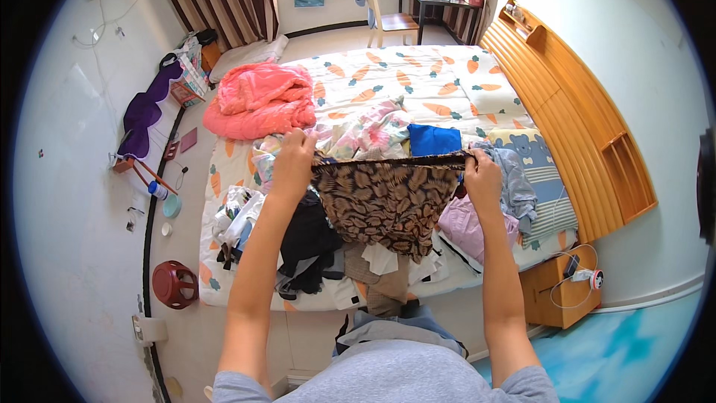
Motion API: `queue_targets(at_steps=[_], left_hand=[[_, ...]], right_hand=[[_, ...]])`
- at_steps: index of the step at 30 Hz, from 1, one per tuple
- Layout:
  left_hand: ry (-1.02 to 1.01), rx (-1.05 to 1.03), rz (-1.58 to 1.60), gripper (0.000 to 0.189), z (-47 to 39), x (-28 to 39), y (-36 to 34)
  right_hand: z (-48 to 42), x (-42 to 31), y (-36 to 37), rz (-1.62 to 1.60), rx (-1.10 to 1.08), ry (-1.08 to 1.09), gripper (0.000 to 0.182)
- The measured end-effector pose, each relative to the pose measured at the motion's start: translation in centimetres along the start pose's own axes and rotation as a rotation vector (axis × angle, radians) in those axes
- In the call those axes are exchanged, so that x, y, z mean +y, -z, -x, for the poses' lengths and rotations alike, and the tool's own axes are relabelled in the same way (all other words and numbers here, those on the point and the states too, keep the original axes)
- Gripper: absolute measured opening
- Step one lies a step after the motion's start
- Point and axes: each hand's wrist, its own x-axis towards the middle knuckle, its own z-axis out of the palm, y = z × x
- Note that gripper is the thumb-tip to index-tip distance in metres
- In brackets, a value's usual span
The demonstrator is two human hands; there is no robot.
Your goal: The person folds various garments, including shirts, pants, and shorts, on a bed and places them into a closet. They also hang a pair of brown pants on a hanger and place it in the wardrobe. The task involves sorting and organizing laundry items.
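A black garment with a brown leaf print [386, 201] hangs stretched between my two hands above the bed. My left hand [294, 162] pinches one end of its top edge, and my right hand [482, 176] grips the other end. Whether it is a skirt or shorts I cannot tell. Below it lie black clothes [307, 229], a checked brown cloth [358, 263] and white pieces. A pink-lilac garment [467, 224] rests beneath my right hand. Behind the held garment are a folded blue cloth [435, 140] and a flowered pastel cloth [375, 126].
The bed's carrot-print sheet [403, 67] carries a bunched coral quilt [263, 98], white clothes [240, 212], a grey-blue shirt [509, 179] and a bear-print pillow [531, 151]. A wooden headboard [576, 112] and nightstand [559, 291] stand right; a red stool [174, 284] stands left.
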Motion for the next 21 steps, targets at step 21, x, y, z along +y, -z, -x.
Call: queue_targets(at_steps=[21], left_hand=[[-0.095, -0.005, -0.080, 0.034, 3.7, -1.3, -2.0]], right_hand=[[2.4, 1.0, 0.9, -0.122, 0.066, 0.005, 0.011]])
